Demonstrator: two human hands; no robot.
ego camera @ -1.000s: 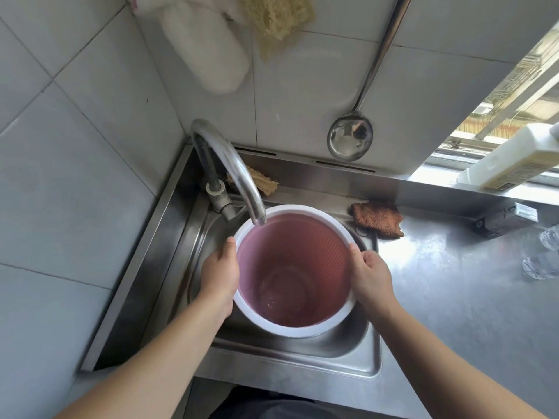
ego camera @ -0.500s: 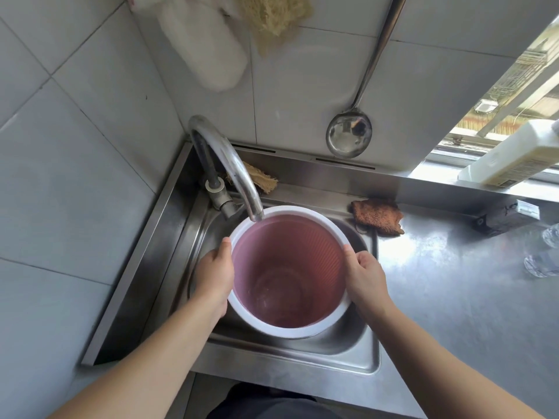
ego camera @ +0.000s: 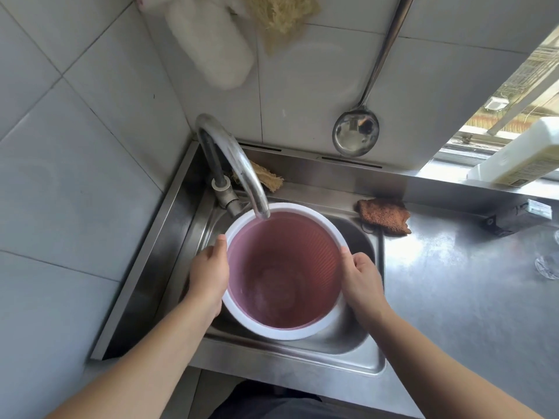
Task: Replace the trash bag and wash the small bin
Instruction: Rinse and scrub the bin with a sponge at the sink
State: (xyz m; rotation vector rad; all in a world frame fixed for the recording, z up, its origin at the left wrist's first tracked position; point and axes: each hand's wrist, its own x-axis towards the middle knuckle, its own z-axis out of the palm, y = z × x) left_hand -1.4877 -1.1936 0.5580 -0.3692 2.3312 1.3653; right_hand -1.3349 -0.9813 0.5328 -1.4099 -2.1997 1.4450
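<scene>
You are holding the small bin (ego camera: pixel 284 270) upright over the sink (ego camera: pixel 357 355), its far rim sitting right under the faucet (ego camera: pixel 239 167) spout. Your left hand (ego camera: pixel 208 276) is gripping the left side of the white rim, thumb on top, and your right hand (ego camera: pixel 360 279) is gripping the right side the same way. This looks like the rinsing step of the wash; whether water is running is hard to tell. Next you will likely be swirling and tipping the bin out into the sink, keeping both grips firm on wet plastic.
</scene>
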